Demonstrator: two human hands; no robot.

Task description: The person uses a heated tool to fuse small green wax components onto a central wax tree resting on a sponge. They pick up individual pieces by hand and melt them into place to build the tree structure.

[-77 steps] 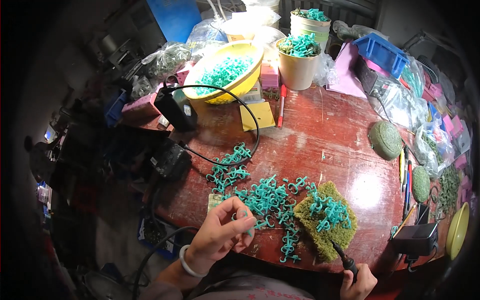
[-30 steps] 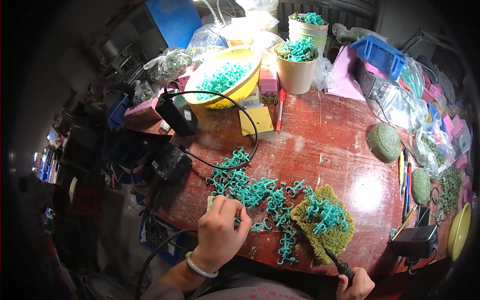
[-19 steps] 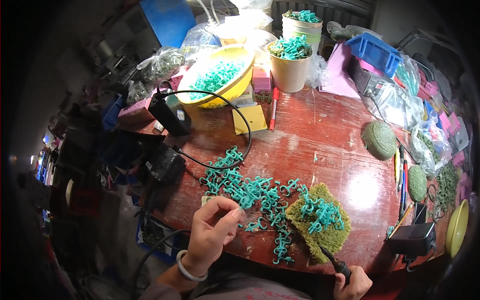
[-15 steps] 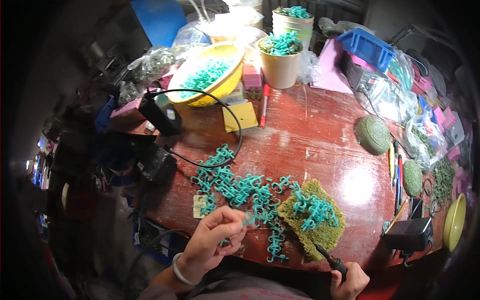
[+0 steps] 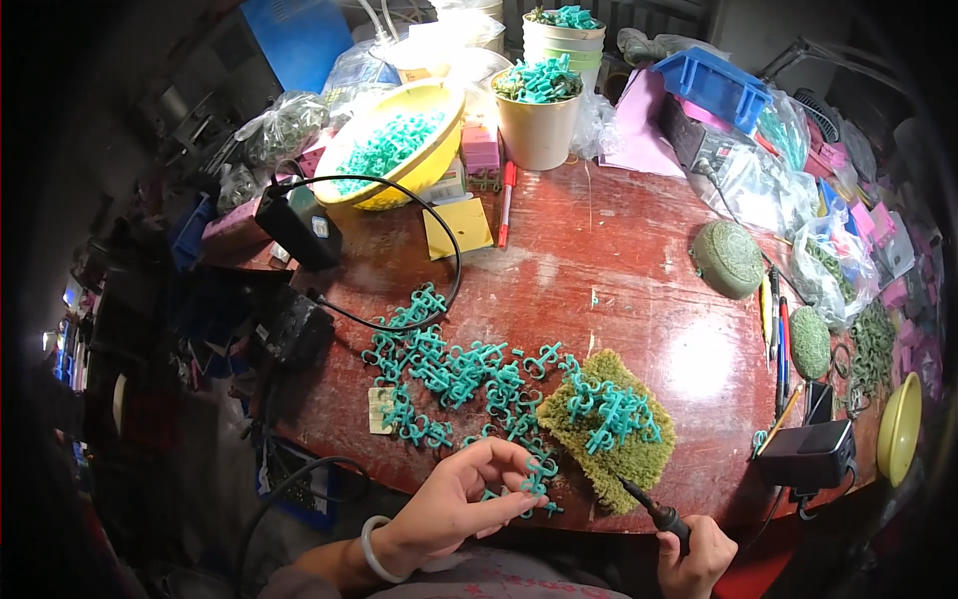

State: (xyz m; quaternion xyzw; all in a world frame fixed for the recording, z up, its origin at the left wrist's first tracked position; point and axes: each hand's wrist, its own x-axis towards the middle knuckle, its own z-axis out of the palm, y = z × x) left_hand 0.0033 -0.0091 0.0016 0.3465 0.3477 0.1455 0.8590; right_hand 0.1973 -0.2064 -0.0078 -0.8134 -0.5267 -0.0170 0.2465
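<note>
Curled turquoise piece (image 5: 540,476) – pinched at left hand's (image 5: 464,504) fingertips. Similar loose pieces (image 5: 469,371) lie tangled across the tabletop. Clump (image 5: 614,411) of same sits on the olive, rough-textured pad (image 5: 639,467). Black-handled pen-shaped tool (image 5: 667,516) – gripped in right hand (image 5: 696,555), slanted, tip over pad's lower edge, contact unclear.

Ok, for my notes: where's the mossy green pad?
In the head view, the green pad lies right of centre beneath teal pieces, by the tip of the black tool in the right hand.
</note>
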